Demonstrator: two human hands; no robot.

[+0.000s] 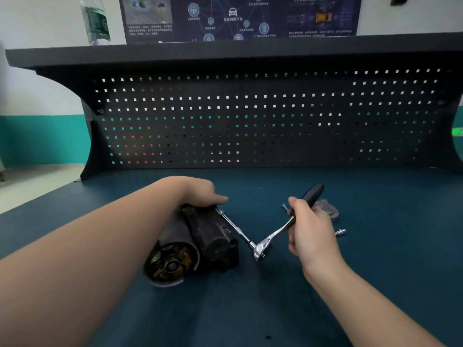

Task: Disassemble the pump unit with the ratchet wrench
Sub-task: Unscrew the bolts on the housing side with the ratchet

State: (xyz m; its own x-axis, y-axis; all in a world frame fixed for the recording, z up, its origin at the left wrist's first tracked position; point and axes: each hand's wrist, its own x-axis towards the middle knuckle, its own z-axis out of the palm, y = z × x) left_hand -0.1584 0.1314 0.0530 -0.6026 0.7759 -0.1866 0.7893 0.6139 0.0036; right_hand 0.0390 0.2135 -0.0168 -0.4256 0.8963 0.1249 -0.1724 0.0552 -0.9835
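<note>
Forearms reached in from the near edge; the left hand (200, 194) lay over the far end of the pump unit (193, 244), its grip curled down on the housing to pin it to the blue table (250, 309). From the unit a long extension bar (235, 227) ran rightward to the ratchet wrench (275, 234), whose black handle the right hand (308, 229) held in a closed grip. Pulling hard on so long an extension could probably cock the socket off the bolt head, or roll the round unit under the palm. A loose socket (341, 232) lay farther right. Writing on the bottle (96, 21) and poster (240, 16) was too blurred to read.
</note>
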